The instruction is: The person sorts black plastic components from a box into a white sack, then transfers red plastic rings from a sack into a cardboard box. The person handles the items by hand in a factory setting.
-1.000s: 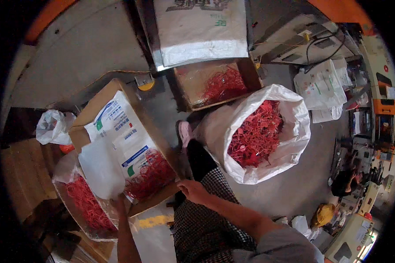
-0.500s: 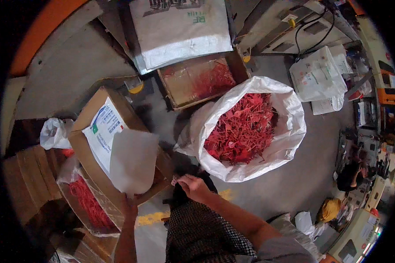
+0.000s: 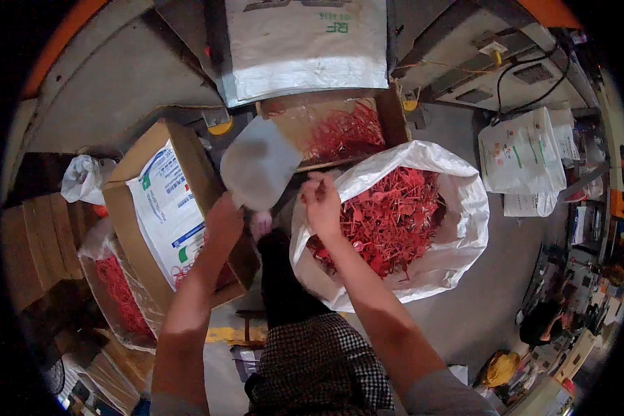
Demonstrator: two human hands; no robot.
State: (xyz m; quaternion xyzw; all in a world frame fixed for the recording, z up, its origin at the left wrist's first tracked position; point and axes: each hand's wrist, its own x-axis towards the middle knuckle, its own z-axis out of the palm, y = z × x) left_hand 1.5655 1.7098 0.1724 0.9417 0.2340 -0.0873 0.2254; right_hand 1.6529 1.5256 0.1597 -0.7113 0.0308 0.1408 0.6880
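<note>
My left hand (image 3: pixel 226 218) grips the near edge of a translucent white plastic sheet (image 3: pixel 260 166). The sheet is held out beside the shallow cardboard tray (image 3: pixel 284 132), where thin red plastic scraps (image 3: pixel 347 132) lie. Just left of the sack's rim, my right hand (image 3: pixel 321 201) has its fingers curled together; whatever they hold, if anything, is too small to make out. The big white woven sack (image 3: pixel 464 243) on the right stands with its mouth wide, filled with red plastic sprues (image 3: pixel 388 229).
A tall cardboard box (image 3: pixel 125 208) with a printed white bag (image 3: pixel 166 208) stands left. Beside it, a plastic-lined box (image 3: pixel 93 243) holds red strands. A white woven sheet (image 3: pixel 308 41) hangs above the tray. White sacks (image 3: pixel 523 152) stand far right.
My left hand has carried the plastic sheet up and right, from over the cardboard box to beside the tray. My right hand has moved forward to the sack's left rim.
</note>
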